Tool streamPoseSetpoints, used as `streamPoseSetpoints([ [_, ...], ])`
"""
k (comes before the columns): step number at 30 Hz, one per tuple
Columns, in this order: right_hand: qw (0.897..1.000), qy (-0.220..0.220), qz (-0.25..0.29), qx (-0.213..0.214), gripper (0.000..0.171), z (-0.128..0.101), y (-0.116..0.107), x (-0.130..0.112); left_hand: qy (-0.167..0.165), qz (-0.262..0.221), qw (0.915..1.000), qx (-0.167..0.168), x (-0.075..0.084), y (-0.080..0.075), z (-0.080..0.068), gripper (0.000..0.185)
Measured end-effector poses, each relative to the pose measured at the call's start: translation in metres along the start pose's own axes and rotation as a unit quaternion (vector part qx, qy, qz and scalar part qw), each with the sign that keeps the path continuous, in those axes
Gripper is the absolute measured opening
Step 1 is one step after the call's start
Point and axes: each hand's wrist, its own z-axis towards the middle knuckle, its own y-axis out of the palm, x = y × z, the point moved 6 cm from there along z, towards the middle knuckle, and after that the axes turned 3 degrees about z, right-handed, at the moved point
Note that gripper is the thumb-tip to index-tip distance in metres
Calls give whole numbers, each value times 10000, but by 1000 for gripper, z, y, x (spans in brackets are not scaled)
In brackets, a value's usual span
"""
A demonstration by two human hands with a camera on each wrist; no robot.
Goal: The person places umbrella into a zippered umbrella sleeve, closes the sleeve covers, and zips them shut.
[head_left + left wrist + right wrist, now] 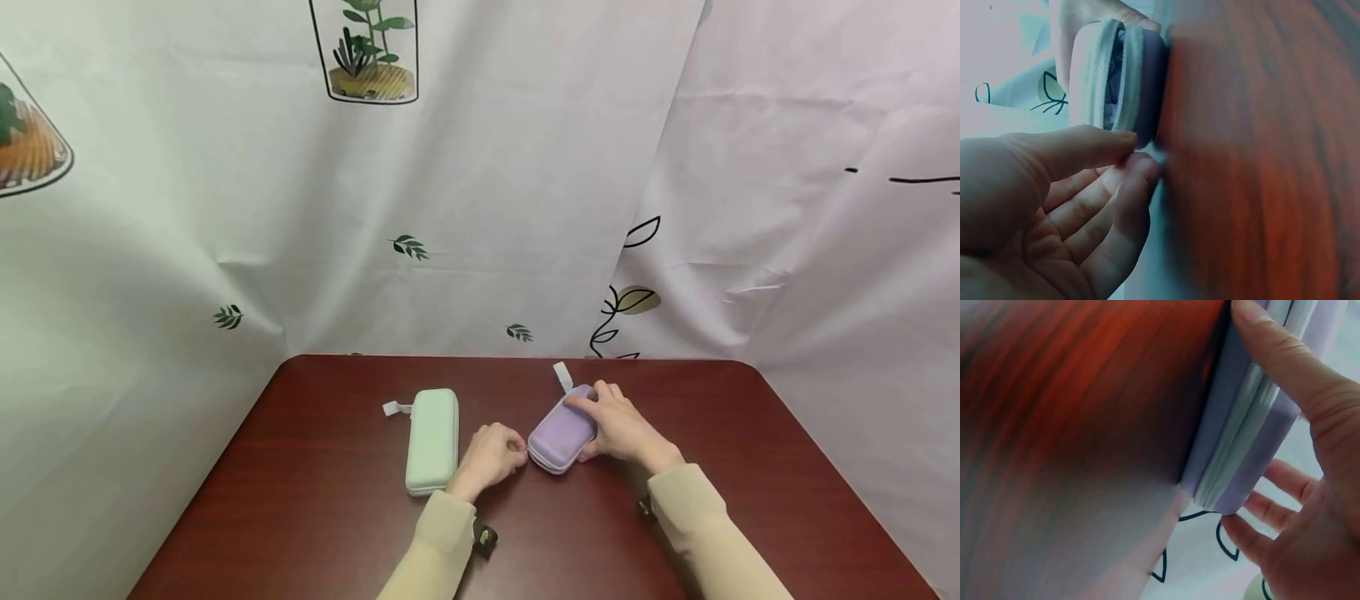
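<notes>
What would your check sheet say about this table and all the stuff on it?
Surface: dark red wooden table, glossy.
Job's things: purple zip case, zip partly open at its near end; the right hand grips it, the left hand pinches at its near end.
Clutter: mint green zip case lying flat, shut, beside the left hand.
Fingers: both hands curled on the purple case.
Cables: nothing seen.
Surroundings: white curtain with plant prints.

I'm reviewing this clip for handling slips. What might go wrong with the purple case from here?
The left hand pinches only the small zipper pull at the purple case end; it may slip. The right hand grips the case lightly, so a tug might slide it across the smooth table.
</notes>
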Motion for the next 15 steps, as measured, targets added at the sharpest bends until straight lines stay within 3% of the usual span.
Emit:
streamPoseSetpoints([
  [8,9992,298,142,226,89,1,3,-9,-76,240,9997,-1,-3,-5,-3,14],
  [15,9962,695,213,490,89,-8,4,-15,10,515,9986,78,6,-9,-5,18],
])
